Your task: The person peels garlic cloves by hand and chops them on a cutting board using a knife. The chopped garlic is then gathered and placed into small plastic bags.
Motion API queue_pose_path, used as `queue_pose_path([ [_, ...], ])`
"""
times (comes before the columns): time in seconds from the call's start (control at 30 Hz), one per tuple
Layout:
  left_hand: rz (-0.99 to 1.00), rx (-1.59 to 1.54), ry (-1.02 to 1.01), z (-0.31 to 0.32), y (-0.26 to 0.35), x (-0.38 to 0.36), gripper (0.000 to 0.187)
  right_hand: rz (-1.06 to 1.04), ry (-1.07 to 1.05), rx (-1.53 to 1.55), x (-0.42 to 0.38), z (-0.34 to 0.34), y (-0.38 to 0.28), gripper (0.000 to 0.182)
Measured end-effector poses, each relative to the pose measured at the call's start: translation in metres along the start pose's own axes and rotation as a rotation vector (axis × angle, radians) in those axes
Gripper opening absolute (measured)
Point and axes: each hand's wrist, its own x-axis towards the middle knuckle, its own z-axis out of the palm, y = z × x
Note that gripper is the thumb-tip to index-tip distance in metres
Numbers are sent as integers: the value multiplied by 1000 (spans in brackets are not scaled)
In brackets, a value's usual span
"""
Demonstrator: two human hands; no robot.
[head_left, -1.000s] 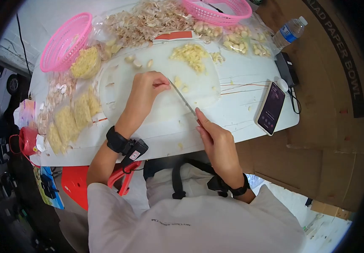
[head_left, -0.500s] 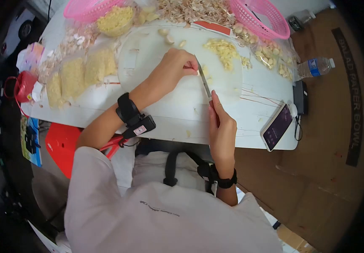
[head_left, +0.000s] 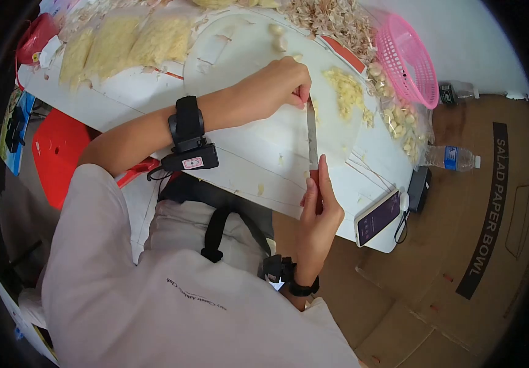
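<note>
My right hand [head_left: 319, 211] is wrapped round the brown-red handle of a knife [head_left: 312, 138], its blade pointing away from me. The blade's tip end meets the fingertips of my left hand [head_left: 284, 86], which pinch a small pale garlic clove mostly hidden by the fingers. Both hands are over a round whitish cutting board [head_left: 227, 61]. Beyond my left hand lie a few whole garlic cloves [head_left: 279, 43]. To the right of the blade is a pile of sliced garlic [head_left: 344, 89], with a few slices close to the knife.
Bags of chopped garlic [head_left: 114, 46] lie at the left. Garlic skins [head_left: 329, 21] and a pink basket [head_left: 406, 61] are at the back, near a bag of cloves [head_left: 402, 119]. A phone [head_left: 378, 218] rests at the right edge, with a water bottle [head_left: 454, 158] beyond it.
The head view has turned and shifted, so the table appears tilted and higher in the picture. The left hand still pinches at the blade, and the right hand keeps the knife.
</note>
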Motion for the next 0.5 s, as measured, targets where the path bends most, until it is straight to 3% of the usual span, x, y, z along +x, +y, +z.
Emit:
queue_pose_path([
  [0.13,-47,-23,-81,-4,3,4,12,23,-14,4,-1,-2,-3,40],
  [0.3,-9,-40,-40,-2,2,3,12,34,-9,-11,-4,3,-1,40],
  [0.5,5,-14,-23,-3,2,1,11,-212,108,-214,-4,20,2,43],
])
